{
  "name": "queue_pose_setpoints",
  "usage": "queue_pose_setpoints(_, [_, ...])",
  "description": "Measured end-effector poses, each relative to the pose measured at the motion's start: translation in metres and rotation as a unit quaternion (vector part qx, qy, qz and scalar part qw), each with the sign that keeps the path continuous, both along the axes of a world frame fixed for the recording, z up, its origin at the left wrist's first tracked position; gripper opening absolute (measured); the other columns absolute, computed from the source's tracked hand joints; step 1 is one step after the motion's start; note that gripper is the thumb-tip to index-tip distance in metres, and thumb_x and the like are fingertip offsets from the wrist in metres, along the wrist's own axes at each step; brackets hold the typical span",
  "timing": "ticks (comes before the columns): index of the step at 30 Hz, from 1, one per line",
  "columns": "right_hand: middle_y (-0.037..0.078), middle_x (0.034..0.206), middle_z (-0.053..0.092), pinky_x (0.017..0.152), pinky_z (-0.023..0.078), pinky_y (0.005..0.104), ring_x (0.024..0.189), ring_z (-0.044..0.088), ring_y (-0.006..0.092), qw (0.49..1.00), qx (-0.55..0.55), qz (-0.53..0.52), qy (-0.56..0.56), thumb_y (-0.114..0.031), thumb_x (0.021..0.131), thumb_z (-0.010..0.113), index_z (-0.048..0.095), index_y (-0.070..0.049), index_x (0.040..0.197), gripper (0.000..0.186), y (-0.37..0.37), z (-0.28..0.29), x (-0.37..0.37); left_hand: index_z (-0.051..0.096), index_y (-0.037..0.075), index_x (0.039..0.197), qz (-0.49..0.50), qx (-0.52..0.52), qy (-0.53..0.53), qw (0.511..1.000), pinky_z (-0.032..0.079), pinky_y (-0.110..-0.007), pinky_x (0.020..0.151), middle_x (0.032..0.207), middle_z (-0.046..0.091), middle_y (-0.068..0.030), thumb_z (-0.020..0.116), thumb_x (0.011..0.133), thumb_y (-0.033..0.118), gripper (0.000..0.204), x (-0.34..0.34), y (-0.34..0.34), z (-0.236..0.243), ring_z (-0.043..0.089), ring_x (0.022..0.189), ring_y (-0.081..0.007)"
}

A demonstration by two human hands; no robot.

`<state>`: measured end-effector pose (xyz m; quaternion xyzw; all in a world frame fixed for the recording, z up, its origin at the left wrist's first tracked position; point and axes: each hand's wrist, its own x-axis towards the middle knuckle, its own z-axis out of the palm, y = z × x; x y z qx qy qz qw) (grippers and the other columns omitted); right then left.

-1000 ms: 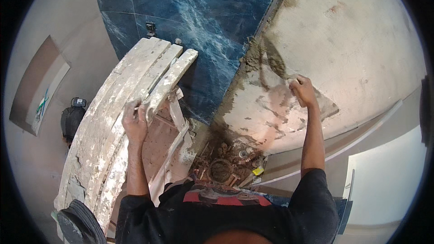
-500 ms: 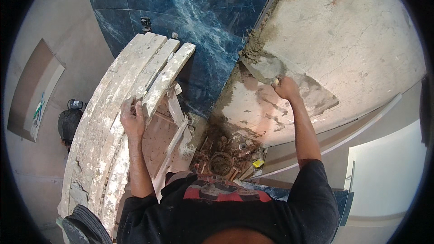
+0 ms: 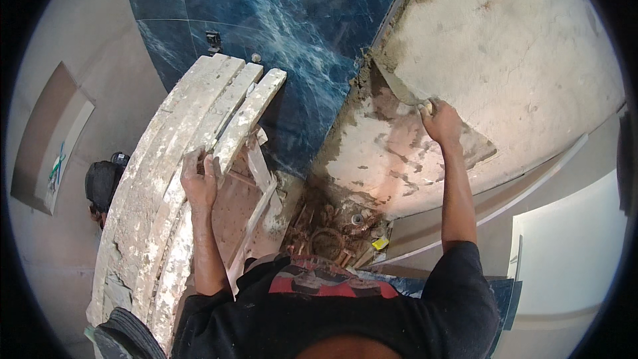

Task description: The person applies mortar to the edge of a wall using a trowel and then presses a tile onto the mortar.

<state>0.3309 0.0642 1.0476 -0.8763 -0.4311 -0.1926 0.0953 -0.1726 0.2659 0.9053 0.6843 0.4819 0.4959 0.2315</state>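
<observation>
My right hand [image 3: 441,121] is closed round the handle of a trowel [image 3: 397,86]. The trowel's grey blade lies against the pale wall [image 3: 505,40], its tip close to the mortar [image 3: 364,74] along the edge of the blue marbled tiles [image 3: 279,20]. Damp patches and dark streaks mark the wall below the blade. On the left, my left hand [image 3: 199,181] is over a splattered plank platform [image 3: 179,116], fingers partly curled and thumb apart, with nothing visible in it. I cannot tell whether it touches the planks.
Rubble and a round container [image 3: 325,242] lie on the floor below the wall, near a yellow packet [image 3: 379,244]. A black round object [image 3: 126,334] sits at the platform's near end. Another person [image 3: 103,186] is beyond the platform. A wall niche [image 3: 50,139] is at far left.
My right hand and the trowel have shifted right and a little upward, with the blade turned steeper. Less wet mortar shows on the wall below it. My left hand has moved slightly.
</observation>
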Motion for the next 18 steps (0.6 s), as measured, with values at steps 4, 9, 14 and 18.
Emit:
queue_pose_setpoints(4, [0.017, 0.108, 0.07, 0.082, 0.056, 0.0477, 0.094, 0.07, 0.0379, 0.999, 0.004, -0.029, -0.03, -0.037, 0.087, 0.068, 0.07, -0.011, 0.118, 0.041, -0.007, 0.024, -0.02, 0.067, -0.001, 0.117, 0.001, 0.026, 0.035, 0.999, 0.056, -0.038, 0.084, 0.107, 0.068, -0.0174, 0.065, 0.093, 0.008, 0.025, 0.0, 0.001, 0.0, 0.069, 0.096, -0.0286])
queue_pose_setpoints(9, [0.018, 0.107, 0.07, 0.08, 0.055, 0.0471, 0.091, 0.069, 0.0382, 0.996, 0.064, 0.049, -0.032, -0.034, 0.086, 0.069, 0.07, -0.01, 0.115, 0.038, -0.023, 0.035, -0.027, 0.067, -0.002, 0.116, -0.012, 0.021, 0.039, 0.999, 0.054, -0.039, 0.084, 0.106, 0.067, -0.0186, 0.065, 0.092, 0.007, 0.026, 0.001, 0.001, 0.002, 0.068, 0.096, -0.0307])
queue_pose_setpoints(14, [0.014, 0.095, 0.07, 0.075, 0.053, 0.0382, 0.083, 0.069, 0.0272, 0.963, 0.119, 0.205, 0.127, -0.03, 0.08, 0.075, 0.073, -0.006, 0.112, 0.04, -0.043, 0.06, -0.06, 0.067, -0.002, 0.115, -0.011, 0.039, 0.049, 0.998, 0.054, -0.039, 0.085, 0.106, 0.067, -0.0189, 0.065, 0.092, 0.007, 0.025, -0.003, 0.005, -0.005, 0.068, 0.097, -0.0321])
queue_pose_setpoints(18, [0.008, 0.087, 0.069, 0.073, 0.05, 0.031, 0.079, 0.064, 0.0157, 0.865, 0.139, 0.311, 0.368, -0.025, 0.074, 0.078, 0.073, -0.001, 0.108, 0.042, -0.057, 0.071, -0.075, 0.067, -0.002, 0.115, -0.014, 0.019, 0.036, 0.999, 0.054, -0.04, 0.086, 0.106, 0.067, -0.019, 0.064, 0.092, 0.008, 0.025, -0.001, 0.003, -0.003, 0.068, 0.097, -0.0331])
